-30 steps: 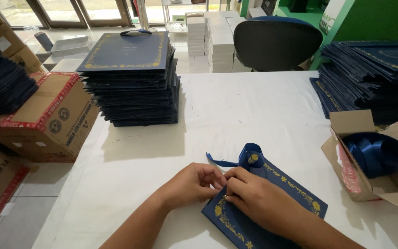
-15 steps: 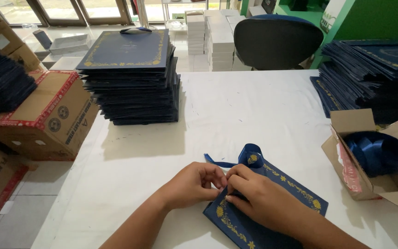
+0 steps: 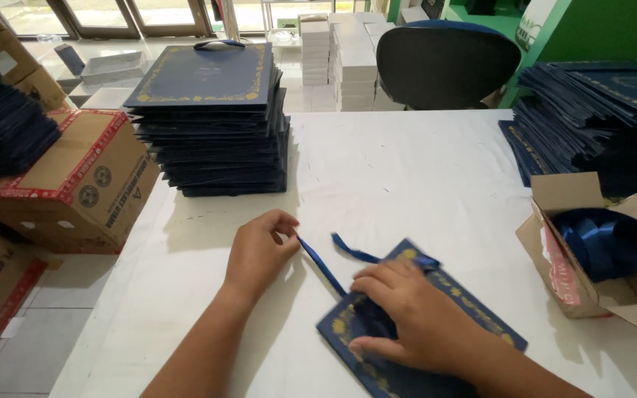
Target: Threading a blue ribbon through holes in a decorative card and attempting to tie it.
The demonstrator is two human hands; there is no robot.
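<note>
Ribbon (image 3: 320, 263): blue, taut from folder to left hand.
Folder (image 3: 436, 332): navy, gold trim, flat on table's (image 3: 407, 169) near edge.
Left hand (image 3: 258, 250): pinches ribbon end (thumb and forefinger).
Right hand (image 3: 407, 313): flat, pressing folder, grasping nothing.
Box (image 3: 599, 258): ribbon roll inside, right.

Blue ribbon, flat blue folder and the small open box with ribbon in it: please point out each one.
blue ribbon (image 3: 322, 267), head view, on the taut strip between the hands.
flat blue folder (image 3: 481, 320), head view, on its gold-edged cover right of the right hand.
small open box (image 3: 554, 269), head view, on its left wall.
</note>
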